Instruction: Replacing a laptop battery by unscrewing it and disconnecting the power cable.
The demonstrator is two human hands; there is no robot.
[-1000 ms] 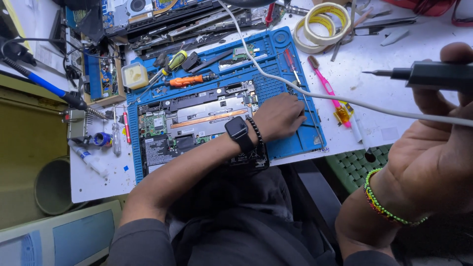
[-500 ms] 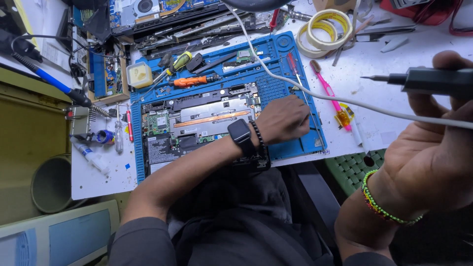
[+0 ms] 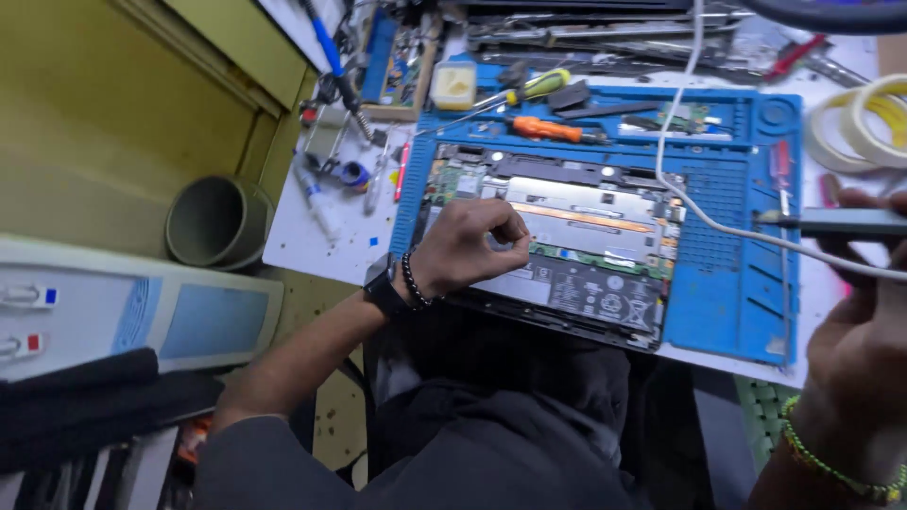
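- Looking down, we see a white worktop crowded with tools, and a blue mat lying across its middle.
- On the mat rests an opened laptop, its back cover off, with a silver plate in the centre and a dark battery along the near edge.
- Left of the worktop stands a grey-green round bin, below the worktop's left edge.
- Our left hand rests on the laptop's near left part, fingers curled and pinched together at the tips; what they pinch is too small to tell.
- A dark watch and a beaded bracelet sit on that wrist.
- Our right hand hovers at the right edge, fingers clamped on a dark pen-shaped electric tool whose tip points left over the mat's right side.
- A white cable runs from the far edge across the mat and on towards the right hand.
- Rolls of pale tape lie at the far right.
- An orange-handled screwdriver and a yellow-green one lie on the mat's far side, beyond the laptop.
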